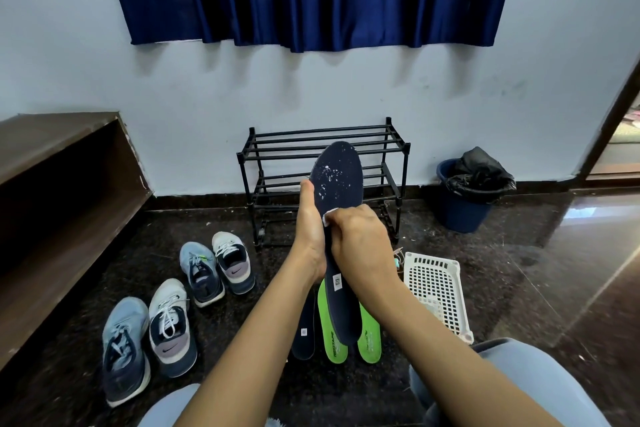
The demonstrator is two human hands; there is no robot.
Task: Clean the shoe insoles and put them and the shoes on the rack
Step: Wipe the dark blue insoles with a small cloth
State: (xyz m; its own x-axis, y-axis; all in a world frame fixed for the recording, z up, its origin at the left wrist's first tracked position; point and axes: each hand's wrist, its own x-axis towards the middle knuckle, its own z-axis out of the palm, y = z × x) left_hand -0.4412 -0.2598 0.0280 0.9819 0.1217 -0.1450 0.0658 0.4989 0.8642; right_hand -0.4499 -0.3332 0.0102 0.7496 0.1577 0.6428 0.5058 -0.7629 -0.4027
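Note:
My left hand (309,222) grips a dark navy insole (337,180) along its left edge and holds it upright; white specks dot its upper half. My right hand (360,243) presses a small white cloth (329,215) against the middle of that insole. Two green insoles (331,333) and another navy insole (303,329) lie on the floor under my arms. Four shoes stand at the left: a blue-grey one (124,347), a white-and-navy one (171,326), another blue one (202,274) and another white one (232,262). The black shoe rack (277,149) stands against the wall with bare shelves.
A white plastic basket (438,291) lies on the dark floor at the right. A blue bin with a black bag (465,198) stands by the wall right of the rack. A wooden bench (62,191) runs along the left. My knees are at the bottom edge.

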